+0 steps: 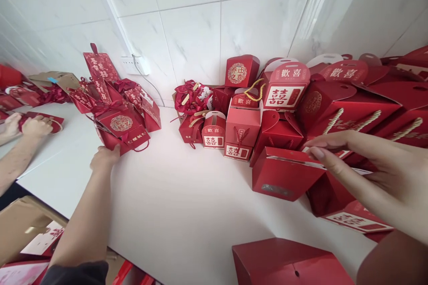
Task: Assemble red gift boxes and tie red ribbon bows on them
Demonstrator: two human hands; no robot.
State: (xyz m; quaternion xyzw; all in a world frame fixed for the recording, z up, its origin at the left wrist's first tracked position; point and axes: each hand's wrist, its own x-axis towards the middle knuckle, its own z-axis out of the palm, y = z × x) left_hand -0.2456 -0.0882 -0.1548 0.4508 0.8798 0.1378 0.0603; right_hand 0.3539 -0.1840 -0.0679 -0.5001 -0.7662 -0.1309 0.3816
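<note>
At the left, my left hand (105, 158) grips the lower corner of a red gift box (115, 131) with gold lettering and a cord handle; its fingers are partly hidden. That box stands against a cluster of other red boxes and tags. My right hand (377, 178) reaches in from the right, thumb and index finger pinched at the top edge of a plain red gift box (284, 178) with a small grey patch on its front. Just below that hand lies an open red box (354, 216) with a white panel. Another red box (290, 260) sits at the near edge.
Stacked red boxes (337, 102) with rope handles fill the right side against the tiled wall (190, 35). Smaller boxes (214, 131) stand mid-table. A wall socket (135, 65) has a cable. At far left, another person's hands (35, 125) hold a red item.
</note>
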